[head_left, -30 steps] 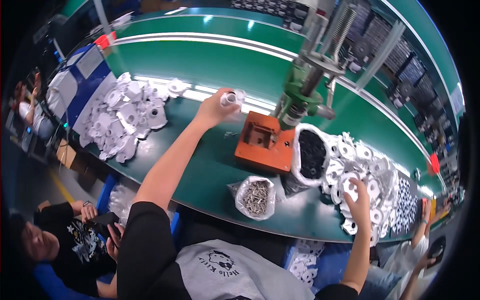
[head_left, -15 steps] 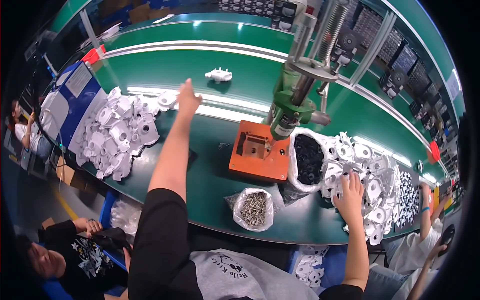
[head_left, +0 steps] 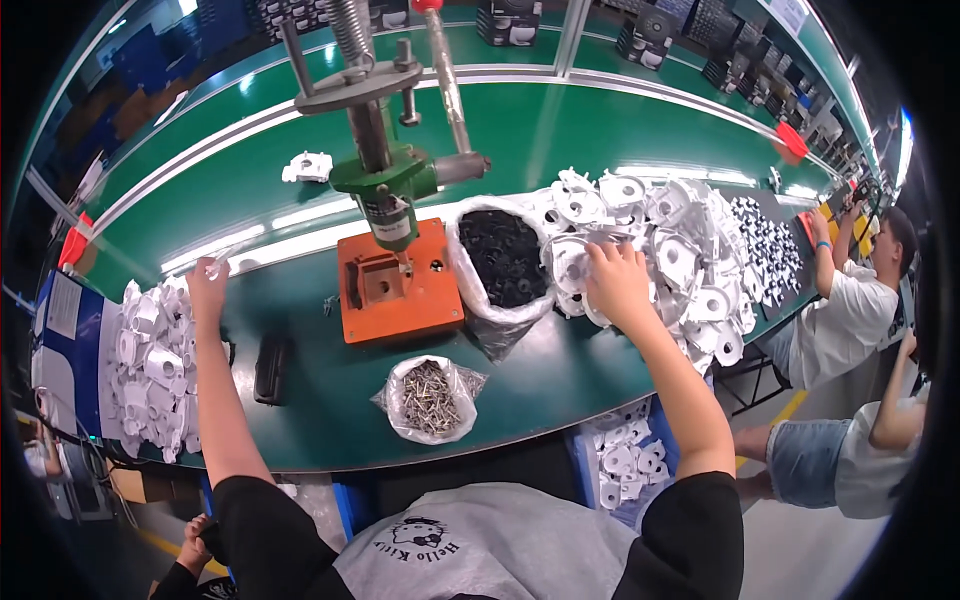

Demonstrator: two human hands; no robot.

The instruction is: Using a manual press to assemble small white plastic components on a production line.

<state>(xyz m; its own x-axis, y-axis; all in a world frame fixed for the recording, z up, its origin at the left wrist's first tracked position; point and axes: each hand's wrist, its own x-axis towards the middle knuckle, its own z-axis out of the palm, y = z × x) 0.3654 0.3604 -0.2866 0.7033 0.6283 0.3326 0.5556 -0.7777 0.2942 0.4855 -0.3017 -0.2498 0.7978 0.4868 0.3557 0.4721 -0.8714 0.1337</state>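
My left hand [head_left: 208, 288] is raised beside a heap of white plastic parts [head_left: 160, 365] on the left, close to the bright strip along the belt. Its fingers look apart, though a pale glare behind them blurs the detail. On the right, my right hand [head_left: 618, 282] rests at the near-left side of another heap of white plastic parts [head_left: 685, 255]. Its fingers curl over a white plastic part [head_left: 570, 262], partly covering it. Between my arms stands a green hand press [head_left: 385, 185] with an orange fixture block [head_left: 400, 285]; the recess in the block shows no white part.
A bag of black parts [head_left: 500, 262] stands right of the press, and a bag of metal pins [head_left: 432, 398] in front. A black case [head_left: 270, 370] lies by my left forearm. One white part [head_left: 307, 167] sits on the green belt [head_left: 480, 130]. Co-workers [head_left: 850, 285] are at right.
My view has swung to the right. My left hand has drawn back from over the belt toward the left heap. My right hand has shifted toward the black-parts bag and closed over a white part.
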